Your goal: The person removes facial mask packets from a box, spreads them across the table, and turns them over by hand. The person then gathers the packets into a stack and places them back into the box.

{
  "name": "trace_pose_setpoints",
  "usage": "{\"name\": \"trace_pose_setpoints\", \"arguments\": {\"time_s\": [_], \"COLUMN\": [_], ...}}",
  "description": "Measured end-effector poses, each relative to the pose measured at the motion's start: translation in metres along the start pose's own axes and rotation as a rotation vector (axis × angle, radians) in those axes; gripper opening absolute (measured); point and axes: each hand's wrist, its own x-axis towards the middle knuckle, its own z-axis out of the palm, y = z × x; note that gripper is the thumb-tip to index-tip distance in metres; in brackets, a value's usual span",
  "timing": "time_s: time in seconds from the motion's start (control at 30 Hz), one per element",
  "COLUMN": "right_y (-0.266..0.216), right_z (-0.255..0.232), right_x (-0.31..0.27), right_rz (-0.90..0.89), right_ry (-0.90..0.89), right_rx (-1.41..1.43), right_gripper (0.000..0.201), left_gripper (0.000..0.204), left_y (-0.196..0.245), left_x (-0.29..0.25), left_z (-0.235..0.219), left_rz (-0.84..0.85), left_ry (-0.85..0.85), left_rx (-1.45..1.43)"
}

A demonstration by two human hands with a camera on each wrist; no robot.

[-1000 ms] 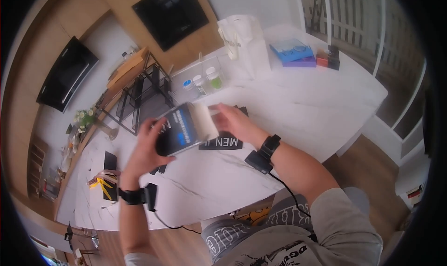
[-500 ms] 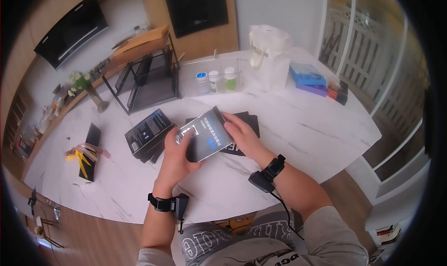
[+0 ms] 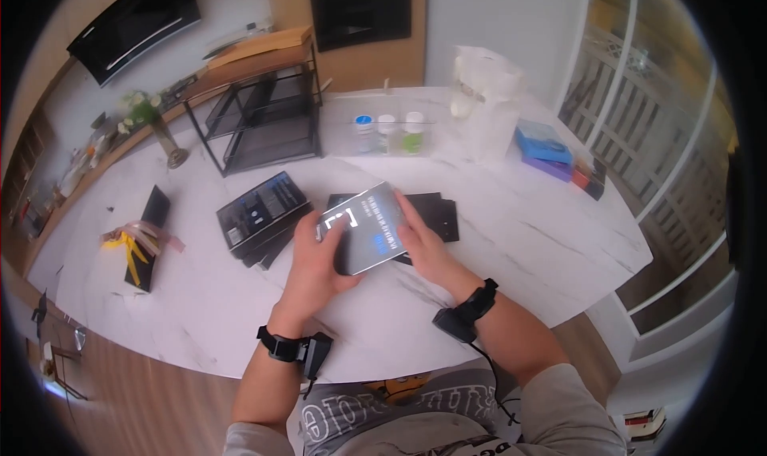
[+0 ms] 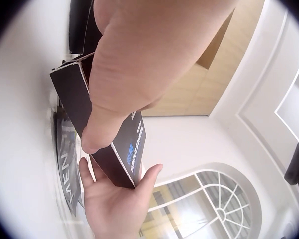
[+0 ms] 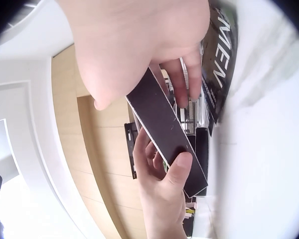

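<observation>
A dark box (image 3: pixel 368 231) with white and blue lettering is held tilted above the table between both hands. The left hand (image 3: pixel 313 264) grips its left end, thumb along the near edge and fingers over the face. At the opposite end the right hand (image 3: pixel 427 248) holds the box, its fingers along the far side. In the left wrist view the box (image 4: pixel 109 144) shows a narrow black side with the left thumb on it. Under the box lie black flat packages (image 3: pixel 439 215); the right wrist view shows "MEN" on one package (image 5: pixel 220 59).
Dark boxes (image 3: pixel 268 212) are stacked left of the hands. A ribboned black box (image 3: pixel 145 244) lies farther left. Behind stand a black rack (image 3: pixel 272 128), a clear bin (image 3: pixel 339 136) with bottles, a white bag (image 3: pixel 483 109) and blue and purple boxes (image 3: pixel 543 144).
The box has turned from a steeper tilt so its lettered face shows more fully, and both hands have shifted with it. The head view has swung, bringing the stacked boxes into sight.
</observation>
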Motion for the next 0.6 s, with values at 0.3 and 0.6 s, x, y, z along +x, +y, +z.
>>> {"name": "trace_pose_setpoints", "arguments": {"time_s": [0.3, 0.6], "right_y": [0.029, 0.023], "right_z": [-0.011, -0.008], "right_x": [0.007, 0.009], "right_rz": [0.009, 0.122], "right_ry": [0.157, 0.246], "right_rx": [0.429, 0.276], "right_gripper": [0.067, 0.03], "left_gripper": [0.095, 0.081], "left_y": [0.008, -0.084], "left_x": [-0.002, -0.068], "left_z": [-0.033, -0.169], "left_rz": [-0.013, -0.401], "left_ry": [0.142, 0.424], "left_rx": [0.028, 0.578]}}
